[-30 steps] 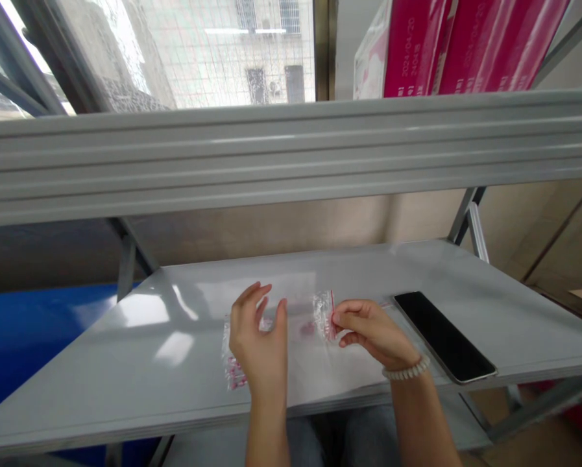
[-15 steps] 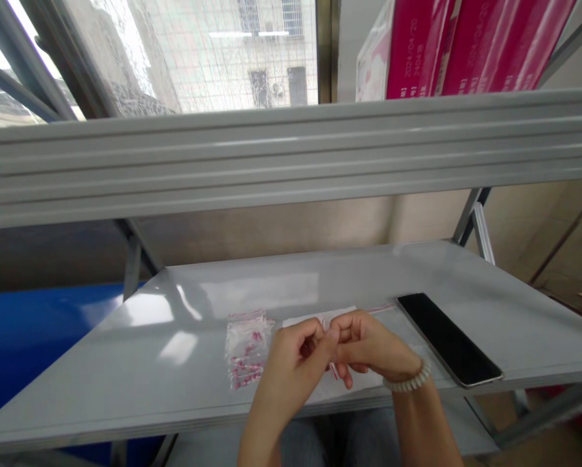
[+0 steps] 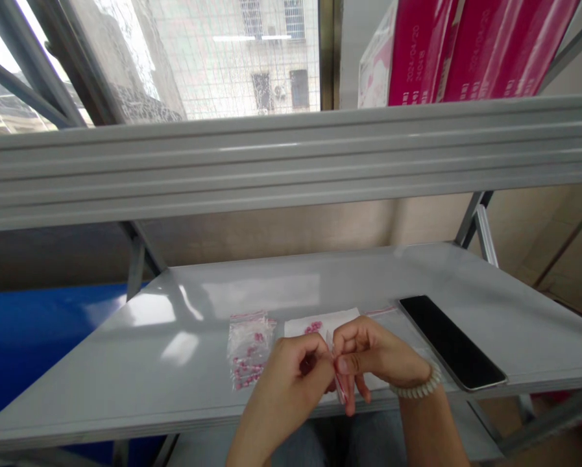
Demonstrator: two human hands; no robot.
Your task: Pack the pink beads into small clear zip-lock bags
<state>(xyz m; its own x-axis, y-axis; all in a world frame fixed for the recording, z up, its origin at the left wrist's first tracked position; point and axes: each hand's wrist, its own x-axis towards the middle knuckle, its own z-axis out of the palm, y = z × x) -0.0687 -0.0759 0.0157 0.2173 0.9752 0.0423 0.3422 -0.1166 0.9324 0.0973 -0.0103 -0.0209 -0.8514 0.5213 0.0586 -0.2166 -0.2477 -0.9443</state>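
Observation:
My left hand (image 3: 293, 376) and my right hand (image 3: 383, 353) are closed, fingertips pinching a small clear zip bag (image 3: 340, 384) with a red stripe. The bag is held narrow between them, low over a white sheet of paper (image 3: 296, 328); its contents are hidden by my fingers. On the paper, just beyond my fingertips, lies a cluster of small pink beads or pellets (image 3: 313, 327). To the left of my left hand are clear zip bags (image 3: 248, 350) holding similar pink pieces. A pale bead bracelet (image 3: 420, 387) circles my right wrist.
A black phone (image 3: 451, 342) lies to the right on the grey table (image 3: 174, 389). Flat clear bags with a red strip (image 3: 385, 312) lie partly under my right hand. A grey shelf beam (image 3: 291, 168) crosses in front, with pink boxes (image 3: 466, 52) above it.
My hands have come slightly down towards me and parted a little, uncovering the pink cluster on the paper. More of the bag shows between my fingers.

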